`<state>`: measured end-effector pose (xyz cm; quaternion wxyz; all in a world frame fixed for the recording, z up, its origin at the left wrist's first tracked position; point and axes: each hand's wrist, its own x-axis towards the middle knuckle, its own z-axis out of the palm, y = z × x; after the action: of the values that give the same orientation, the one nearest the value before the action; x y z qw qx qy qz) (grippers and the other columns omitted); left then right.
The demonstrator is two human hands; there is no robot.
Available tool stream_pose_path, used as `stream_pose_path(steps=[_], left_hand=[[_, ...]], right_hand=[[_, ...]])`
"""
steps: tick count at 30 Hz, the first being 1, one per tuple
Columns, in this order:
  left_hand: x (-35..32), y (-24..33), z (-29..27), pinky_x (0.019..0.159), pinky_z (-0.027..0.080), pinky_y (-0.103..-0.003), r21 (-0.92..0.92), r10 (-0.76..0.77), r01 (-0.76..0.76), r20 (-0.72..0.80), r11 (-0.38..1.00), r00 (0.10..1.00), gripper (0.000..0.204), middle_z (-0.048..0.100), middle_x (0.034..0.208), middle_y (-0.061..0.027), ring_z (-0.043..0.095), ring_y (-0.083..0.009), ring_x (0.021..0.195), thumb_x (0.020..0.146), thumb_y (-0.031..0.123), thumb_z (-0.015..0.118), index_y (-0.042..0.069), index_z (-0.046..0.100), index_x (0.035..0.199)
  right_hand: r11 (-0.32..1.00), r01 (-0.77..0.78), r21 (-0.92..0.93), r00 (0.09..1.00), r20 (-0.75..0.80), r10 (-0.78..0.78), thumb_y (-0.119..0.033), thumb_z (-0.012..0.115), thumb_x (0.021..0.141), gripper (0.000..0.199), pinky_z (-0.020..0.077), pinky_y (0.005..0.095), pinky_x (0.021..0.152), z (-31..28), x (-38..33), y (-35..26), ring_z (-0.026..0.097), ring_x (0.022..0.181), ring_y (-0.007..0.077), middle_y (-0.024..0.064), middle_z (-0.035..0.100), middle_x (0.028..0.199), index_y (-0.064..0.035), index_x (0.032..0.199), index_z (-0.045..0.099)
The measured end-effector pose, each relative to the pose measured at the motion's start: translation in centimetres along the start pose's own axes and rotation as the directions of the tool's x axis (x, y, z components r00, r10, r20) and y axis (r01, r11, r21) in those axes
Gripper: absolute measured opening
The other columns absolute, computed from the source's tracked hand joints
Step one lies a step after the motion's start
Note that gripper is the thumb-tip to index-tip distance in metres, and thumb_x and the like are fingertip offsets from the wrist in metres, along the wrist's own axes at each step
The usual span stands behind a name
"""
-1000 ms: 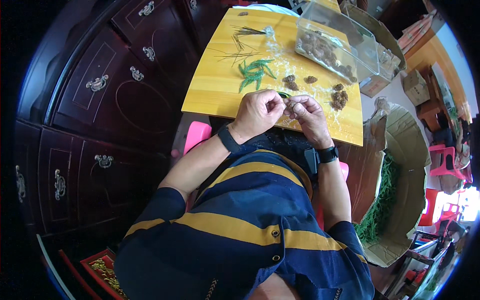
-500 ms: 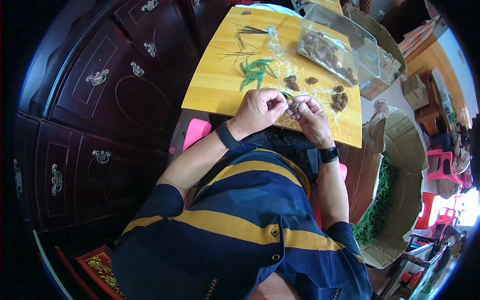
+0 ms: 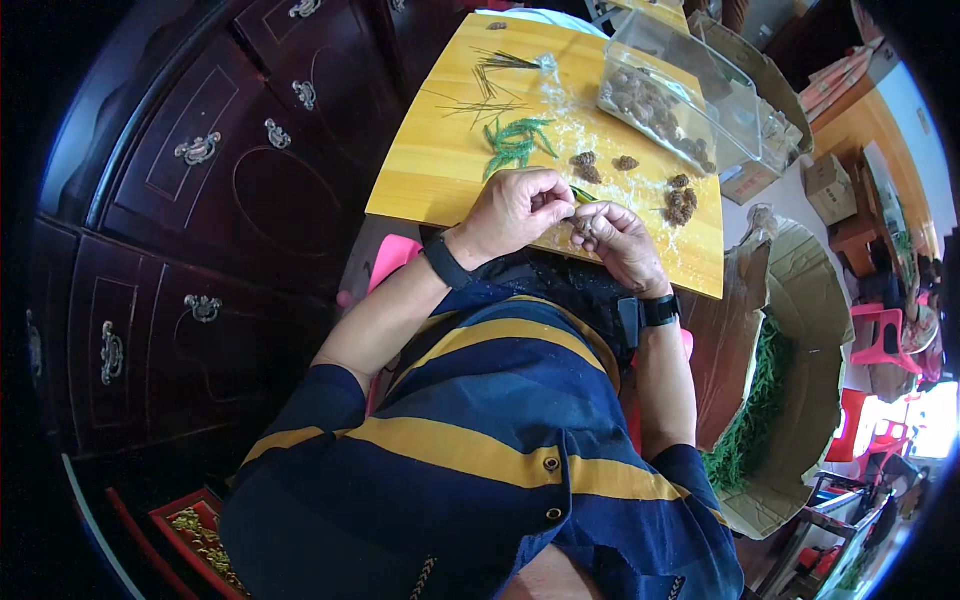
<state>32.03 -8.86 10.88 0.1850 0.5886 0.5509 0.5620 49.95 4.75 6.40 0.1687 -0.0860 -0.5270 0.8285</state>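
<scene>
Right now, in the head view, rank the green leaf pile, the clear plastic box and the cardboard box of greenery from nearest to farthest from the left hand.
1. Green leaf pile: on the yellow table, just beyond the left hand.
2. Clear plastic box: table's far right.
3. Cardboard box of greenery: off the table, at the person's right.

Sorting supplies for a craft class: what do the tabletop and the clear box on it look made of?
The tabletop looks like yellow wood or wood laminate with a smooth finish and visible grain. The clear box appears to be glossy transparent plastic; brown clumps show through its walls.
</scene>
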Motion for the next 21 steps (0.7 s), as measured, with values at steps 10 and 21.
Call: stream_pose_path(steps=[10, 21], left_hand=[[0.0, -0.3, 0.4, 0.06, 0.048, -0.021, -0.018, -0.054, 0.053, -0.038, 0.998, 0.998, 0.019, 0.065, 0.08, -0.0011, 0.058, -0.0042, 0.067, 0.086, -0.002, 0.071, 0.001, 0.066, 0.104], [-0.2, -1.6, -0.3, 0.08, 0.053, -0.024, -0.337, -0.299, 0.451, 0.416, 0.827, 0.859, 0.036, 0.068, 0.106, -0.0031, 0.064, -0.0078, 0.091, 0.1, 0.014, 0.06, 0.0, 0.056, 0.133]], right_hand=[[0.995, -0.096, -0.026, 0.993, 0.072, 0.098, -0.022, 0.054, 0.104, 0.029, 0.0516, 0.026, 0.086, 1.4, 0.0, -0.1, 0.064, 0.094, 0.0135, 0.0016, 0.064, 0.099, -0.0012, 0.122, 0.06], [0.996, -0.092, -0.024, 0.99, 0.109, 0.094, -0.027, 0.053, 0.104, 0.029, 0.0483, 0.0263, 0.081, 1.0, -0.2, 0.0, 0.06, 0.09, 0.0126, 0.0018, 0.063, 0.099, -0.0032, 0.119, 0.061]])
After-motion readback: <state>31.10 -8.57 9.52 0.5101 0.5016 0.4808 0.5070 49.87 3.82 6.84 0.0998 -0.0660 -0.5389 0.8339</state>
